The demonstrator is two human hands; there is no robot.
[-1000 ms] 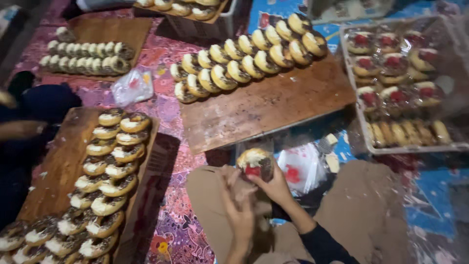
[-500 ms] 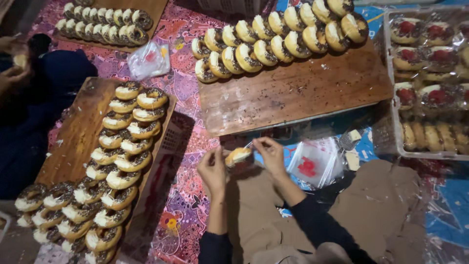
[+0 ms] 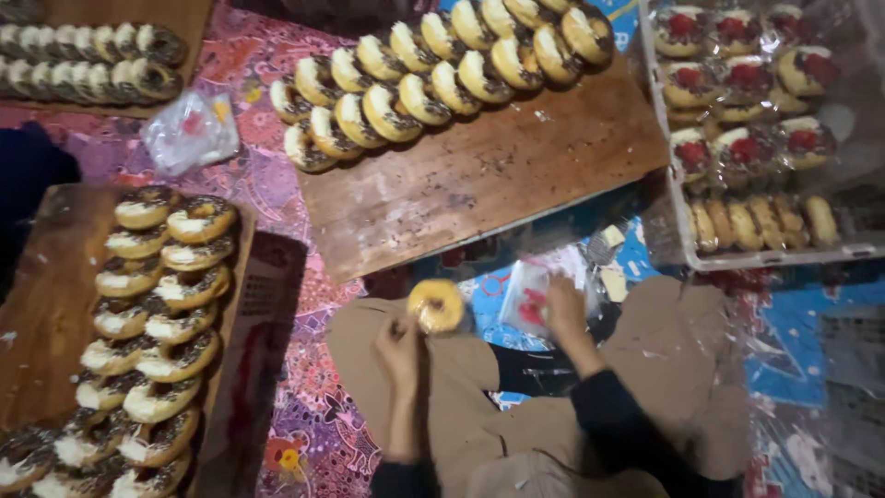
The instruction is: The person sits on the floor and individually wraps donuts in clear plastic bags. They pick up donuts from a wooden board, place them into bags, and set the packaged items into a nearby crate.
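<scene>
Left hand [image 3: 398, 349] holds a glazed doughnut [image 3: 436, 305] above the lap, fingers pinching its lower edge. Right hand [image 3: 564, 309] rests on a stack of clear plastic bags [image 3: 530, 297] with a red print, just beside the knee; cannot tell whether its fingers are spread or closed. Doughnut looks light and soft, glaze sticky and easily smeared: best taken by the bare rim. Bags look thin and slippery. Wooden board [image 3: 479, 180] ahead carries two rows of doughnuts. White tray [image 3: 664, 198] to the right holds bagged ones, red patches showing. Another crumpled clear bag [image 3: 189, 134] lies far left on the patterned floor cloth [image 3: 304, 406]
</scene>
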